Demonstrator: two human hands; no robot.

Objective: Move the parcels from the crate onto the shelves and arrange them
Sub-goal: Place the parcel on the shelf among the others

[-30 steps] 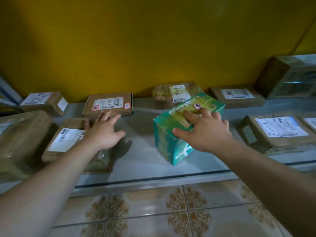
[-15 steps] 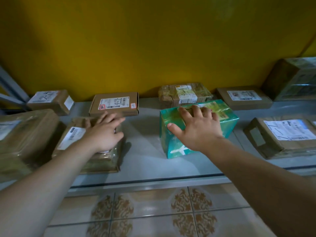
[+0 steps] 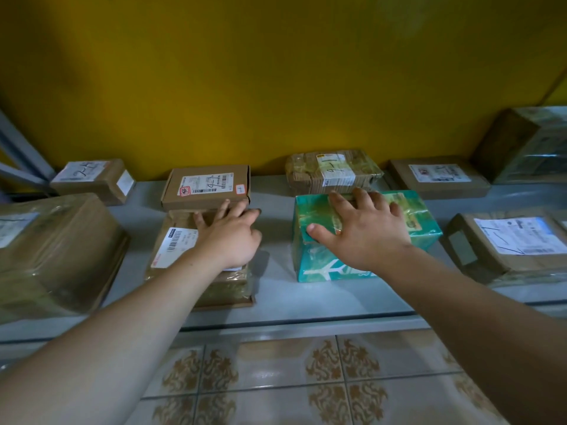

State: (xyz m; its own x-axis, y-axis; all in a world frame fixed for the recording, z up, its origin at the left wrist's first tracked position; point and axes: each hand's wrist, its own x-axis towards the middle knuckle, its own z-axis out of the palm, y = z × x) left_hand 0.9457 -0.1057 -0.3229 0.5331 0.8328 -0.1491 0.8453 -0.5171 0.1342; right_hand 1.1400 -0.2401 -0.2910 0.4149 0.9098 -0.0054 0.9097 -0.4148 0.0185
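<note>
Here the right hand [image 3: 365, 231] lies spread flat on the teal parcel [image 3: 362, 256] (mid-shelf [image 3: 276, 289]); the left hand [image 3: 230, 237], fingers loosely spread, rests on a brown taped parcel [image 3: 184, 271].

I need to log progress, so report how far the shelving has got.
Done: several parcels already lie on the shelf, among them the flat box at the back. In hand: the right hand rests flat on the green parcel, and the left hand on a wrapped parcel. Left: unknown, as the crate is out of view.
</note>
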